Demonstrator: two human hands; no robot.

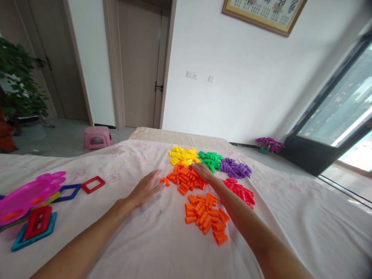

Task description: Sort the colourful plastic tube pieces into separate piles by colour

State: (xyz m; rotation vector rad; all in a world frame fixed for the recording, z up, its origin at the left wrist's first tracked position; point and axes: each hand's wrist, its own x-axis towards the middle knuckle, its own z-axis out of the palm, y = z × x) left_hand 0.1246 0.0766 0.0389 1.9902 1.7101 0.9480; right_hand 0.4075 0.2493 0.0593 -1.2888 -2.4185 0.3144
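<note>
My left hand [147, 188] is held just left of a far orange pile [188, 176] of small plastic tube-shaped pieces, its fingers apart and nothing in them. A few loose orange pieces [165, 181] lie by its fingertips. Across the pile's right side rests my right hand [203, 172], fingers stretched out towards the yellow pieces [183, 155]. Beyond it are green pieces [211, 160] and purple pieces [236, 168]. Red pieces [240, 192] lie right of my right forearm, which partly covers them. A nearer orange pile [205, 213] sits between my forearms.
Flat frames in red [93, 185] and blue [69, 192] lie at the left, near a pink flower-shaped plastic piece [31, 195]. A pale cloth [139, 240] with folds covers the surface. A pink stool [97, 137] stands on the floor beyond.
</note>
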